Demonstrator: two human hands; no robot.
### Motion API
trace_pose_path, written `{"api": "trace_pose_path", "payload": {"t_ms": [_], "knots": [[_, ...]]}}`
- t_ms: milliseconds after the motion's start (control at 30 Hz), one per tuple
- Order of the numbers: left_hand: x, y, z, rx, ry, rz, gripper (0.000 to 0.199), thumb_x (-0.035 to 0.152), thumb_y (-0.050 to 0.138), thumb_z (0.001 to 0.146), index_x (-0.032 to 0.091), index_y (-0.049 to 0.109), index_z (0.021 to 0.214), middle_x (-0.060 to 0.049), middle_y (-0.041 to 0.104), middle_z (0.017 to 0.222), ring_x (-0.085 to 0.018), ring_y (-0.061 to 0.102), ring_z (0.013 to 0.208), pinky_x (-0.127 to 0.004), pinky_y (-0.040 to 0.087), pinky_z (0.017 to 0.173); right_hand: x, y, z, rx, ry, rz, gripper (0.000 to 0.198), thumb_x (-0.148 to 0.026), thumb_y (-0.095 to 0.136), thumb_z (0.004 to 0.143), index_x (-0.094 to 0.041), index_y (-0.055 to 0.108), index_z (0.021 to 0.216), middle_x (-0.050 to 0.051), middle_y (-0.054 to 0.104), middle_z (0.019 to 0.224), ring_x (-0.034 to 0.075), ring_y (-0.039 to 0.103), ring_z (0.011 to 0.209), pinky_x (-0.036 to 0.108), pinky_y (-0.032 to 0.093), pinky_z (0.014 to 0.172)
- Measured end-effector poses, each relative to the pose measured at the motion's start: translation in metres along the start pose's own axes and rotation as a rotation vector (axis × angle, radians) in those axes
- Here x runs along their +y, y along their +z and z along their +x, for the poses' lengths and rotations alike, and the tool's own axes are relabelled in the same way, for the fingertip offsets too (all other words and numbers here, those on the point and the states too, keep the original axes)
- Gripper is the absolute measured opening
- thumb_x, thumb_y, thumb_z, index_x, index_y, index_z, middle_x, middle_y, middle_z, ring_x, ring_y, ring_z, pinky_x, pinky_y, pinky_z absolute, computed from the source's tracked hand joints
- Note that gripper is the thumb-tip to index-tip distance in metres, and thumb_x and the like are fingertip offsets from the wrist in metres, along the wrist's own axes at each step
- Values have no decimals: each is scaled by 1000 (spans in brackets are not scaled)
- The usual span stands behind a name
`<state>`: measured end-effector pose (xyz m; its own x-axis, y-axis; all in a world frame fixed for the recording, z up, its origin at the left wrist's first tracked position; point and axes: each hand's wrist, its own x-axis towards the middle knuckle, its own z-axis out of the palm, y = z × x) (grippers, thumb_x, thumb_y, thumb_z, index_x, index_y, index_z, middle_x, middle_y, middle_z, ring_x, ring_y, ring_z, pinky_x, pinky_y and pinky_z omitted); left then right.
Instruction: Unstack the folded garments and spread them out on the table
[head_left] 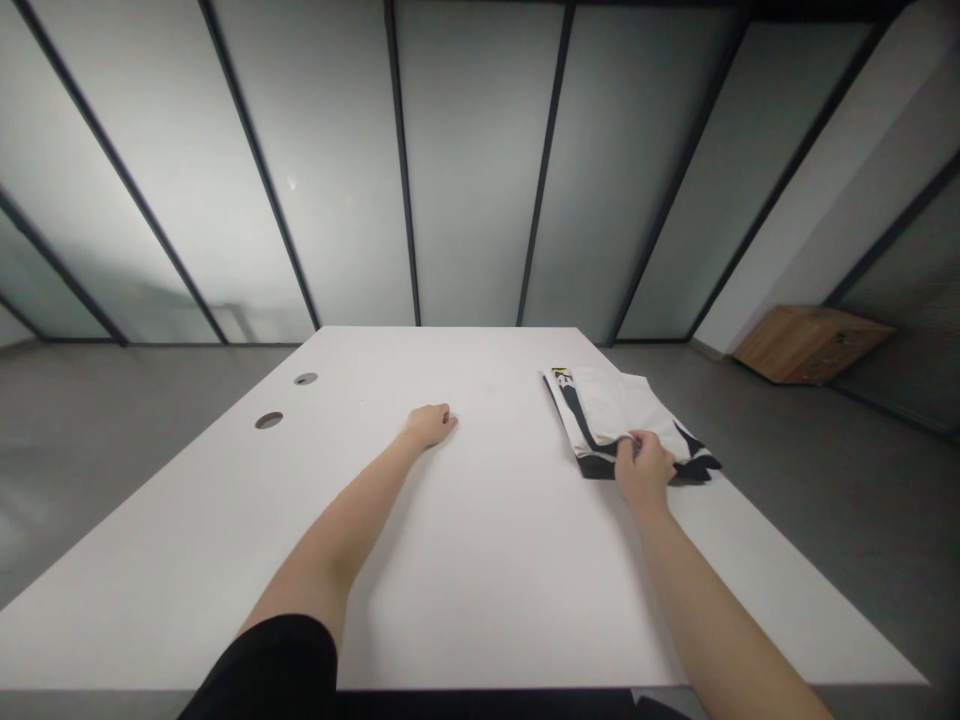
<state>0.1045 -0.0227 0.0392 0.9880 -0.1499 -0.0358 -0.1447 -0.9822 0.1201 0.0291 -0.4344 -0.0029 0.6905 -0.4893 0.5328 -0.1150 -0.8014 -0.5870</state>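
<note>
A folded white-and-black cloth (619,400) lies toward the right edge of the table, with a small yellow patch at its far left corner. It looks like a folded garment, though its exact kind does not show. My right hand (645,470) pinches the cloth's near edge between thumb and fingers. Well to the left of the cloth, my left hand (431,425) rests at the white tabletop (480,560), its fingers curled into a fist. Nothing shows in that fist.
Two round holes, one open (269,421) and one with a grey cover (306,379), sit in the table's left side. A wooden cabinet (814,343) stands on the floor at the right. Frosted glass panels (476,180) rise behind the table.
</note>
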Motion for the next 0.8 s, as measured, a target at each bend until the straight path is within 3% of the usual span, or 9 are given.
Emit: {"api": "trace_pose_path", "payload": {"t_ms": [200,367,467,567,667,800], "knots": [[4,18,-25,87,42,-3,32,38,43,109,21,64,127,-15,76,122,-28,70,116,-39,51,98,-1,-8,3,101,-95,182,28,-42,45,93,-20,59,102,14,65,91,35,57,94,48,43,90],[-6,28,-63,157,174,-31,33,34,47,107,20,65,132,-15,72,125,-30,67,118,-44,48,105,-7,-20,-1,30,-119,294,36,-45,47,98,-19,60,118,14,66,102,31,62,95,44,48,87],[-15,30,-86,175,239,-75,33,33,51,105,21,68,130,-14,71,123,-31,65,118,-46,47,107,-6,-23,-5,-1,-156,126,45,-44,54,94,-17,64,129,19,67,118,36,60,112,51,45,101],[-21,30,-100,199,298,-151,29,29,54,102,23,72,125,-13,71,122,-30,63,117,-46,48,108,-9,-24,-9,-120,-120,-93,36,-37,57,90,-18,73,116,21,66,130,41,56,122,57,40,106],[-19,28,-102,199,322,-177,27,27,53,102,23,75,117,-12,72,119,-29,65,112,-45,49,106,-29,-28,-10,-220,-85,-82,33,-34,48,96,-18,74,109,20,72,119,39,61,113,53,43,101],[-3,27,-100,199,351,-252,26,30,54,103,22,75,117,-12,73,116,-29,66,112,-45,51,105,-87,-29,-19,-330,-120,311,28,-38,49,98,-22,69,108,11,75,98,30,66,95,42,49,90]]}}
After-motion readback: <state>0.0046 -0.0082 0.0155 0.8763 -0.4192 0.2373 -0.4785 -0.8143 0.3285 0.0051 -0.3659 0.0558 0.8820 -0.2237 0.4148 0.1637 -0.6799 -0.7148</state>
